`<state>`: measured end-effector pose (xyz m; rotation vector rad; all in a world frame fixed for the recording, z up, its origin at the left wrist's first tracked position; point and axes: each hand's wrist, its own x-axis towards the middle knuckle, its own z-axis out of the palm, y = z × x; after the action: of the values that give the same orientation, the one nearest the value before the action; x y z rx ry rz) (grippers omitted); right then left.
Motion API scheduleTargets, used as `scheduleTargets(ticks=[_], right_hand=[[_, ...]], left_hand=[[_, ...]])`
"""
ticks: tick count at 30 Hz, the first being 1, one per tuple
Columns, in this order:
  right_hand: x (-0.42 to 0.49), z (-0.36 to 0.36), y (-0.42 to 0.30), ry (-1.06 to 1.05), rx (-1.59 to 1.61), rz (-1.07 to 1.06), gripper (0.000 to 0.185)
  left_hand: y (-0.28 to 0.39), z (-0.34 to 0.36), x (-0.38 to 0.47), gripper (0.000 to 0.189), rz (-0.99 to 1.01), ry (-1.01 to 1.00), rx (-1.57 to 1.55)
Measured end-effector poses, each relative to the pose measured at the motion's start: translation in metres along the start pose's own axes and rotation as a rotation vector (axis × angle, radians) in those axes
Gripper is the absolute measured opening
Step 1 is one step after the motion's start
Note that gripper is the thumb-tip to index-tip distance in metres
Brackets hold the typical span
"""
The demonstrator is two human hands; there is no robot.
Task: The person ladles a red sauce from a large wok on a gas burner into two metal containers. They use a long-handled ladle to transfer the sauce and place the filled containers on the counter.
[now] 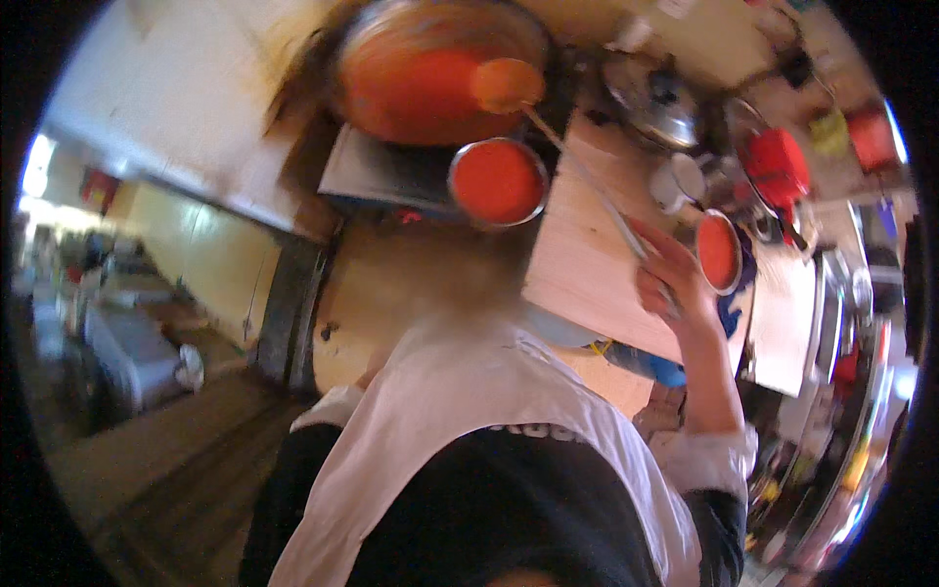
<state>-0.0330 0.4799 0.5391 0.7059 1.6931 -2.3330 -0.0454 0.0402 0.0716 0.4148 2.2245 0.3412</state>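
My right hand [675, 275] is closed around the long handle of a ladle [508, 85], whose bowl, coated or filled with orange-red liquid, is over the right side of a large metal pan [444, 128]. Orange-red liquid lies in that pan. Just below its rim is a round metal bowl [499, 182] full of red-orange sauce. A second container of similar sauce [718, 252] stands just right of my right hand. My left hand is out of view; the left sleeve ends beside the white apron.
A wooden board [587, 242] lies under the ladle handle. Beyond it are a metal lid [660, 110], a white cup [678, 182] and a red container [777, 167]. The pan sits over a metal-topped stove [374, 172]. A pale wall [191, 95] rises at the left.
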Motion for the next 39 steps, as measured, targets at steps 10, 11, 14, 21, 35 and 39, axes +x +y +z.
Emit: scheduleTargets(ticks=[10, 11, 14, 21, 35, 39], right_hand=[[0.185, 0.045, 0.01, 0.259, -0.85, -0.161, 0.028], [0.193, 0.044, 0.012, 0.263, -0.826, -0.147, 0.024], [0.209, 0.04, 0.027, 0.206, -0.63, -0.116, 0.02], [0.213, 0.045, 0.032, -0.1, 0.188, 0.287, 0.018], [0.114, 0.031, 0.015, -0.164, 0.276, 0.233, 0.04], [0.077, 0.023, -0.001, -0.168, 0.318, 0.225, 0.043]], left_hand=[[-0.019, -0.013, 0.032, 0.029, -0.006, -0.073, 0.087], [-0.02, -0.013, 0.032, 0.029, -0.009, -0.079, 0.091], [-0.024, -0.011, 0.03, 0.029, -0.01, -0.07, 0.082], [-0.029, -0.003, 0.006, 0.029, -0.035, -0.03, 0.031], [-0.02, 0.009, -0.011, 0.029, -0.073, 0.008, -0.034], [-0.013, 0.01, -0.011, 0.029, -0.064, 0.017, -0.041]])
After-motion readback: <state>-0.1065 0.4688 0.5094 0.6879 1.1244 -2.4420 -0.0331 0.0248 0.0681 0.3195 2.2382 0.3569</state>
